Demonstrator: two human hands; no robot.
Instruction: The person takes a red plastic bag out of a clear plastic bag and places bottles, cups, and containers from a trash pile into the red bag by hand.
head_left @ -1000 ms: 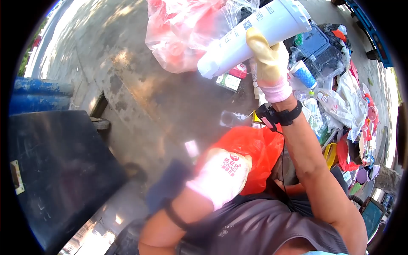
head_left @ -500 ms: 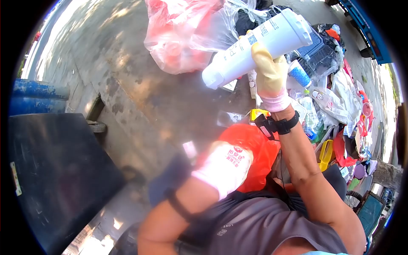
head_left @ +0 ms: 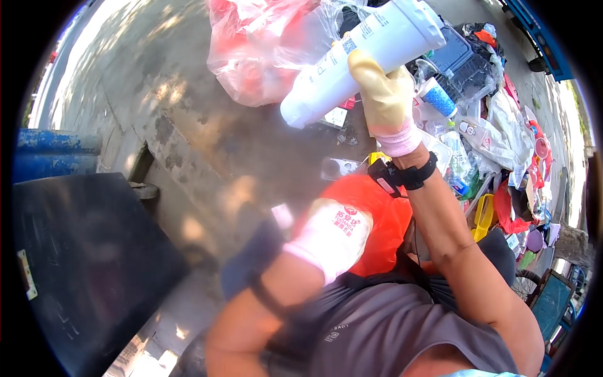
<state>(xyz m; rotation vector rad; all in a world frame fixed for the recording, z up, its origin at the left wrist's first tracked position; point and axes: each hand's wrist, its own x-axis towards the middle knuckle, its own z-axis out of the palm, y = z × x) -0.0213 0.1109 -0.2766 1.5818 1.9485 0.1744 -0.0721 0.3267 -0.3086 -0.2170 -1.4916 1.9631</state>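
Note:
My right hand (head_left: 384, 94), in a cream-coated glove with a pink cuff, is closed around a white cylinder (head_left: 361, 60) that looks like a water filter cartridge. The cartridge slants, its right end higher in view, with printed text and a code on its side. My left hand (head_left: 336, 235), gloved in white with red print on the back, is against a red plastic bag (head_left: 386, 229) at my lap. That hand's fingers are hidden, so its grip does not show.
Beyond the cartridge lies a clear bag of pinkish-red items (head_left: 251, 56). Mixed rubbish spreads to the right, including a blue patterned cup (head_left: 438, 97), bottles (head_left: 461, 166) and a yellow plastic piece (head_left: 482, 217). A black panel (head_left: 94, 264) stands at left, near a blue drum (head_left: 56, 151).
My right hand has carried the cartridge a little to the left. My left hand stays beside the red bag. The whole view has shifted slightly.

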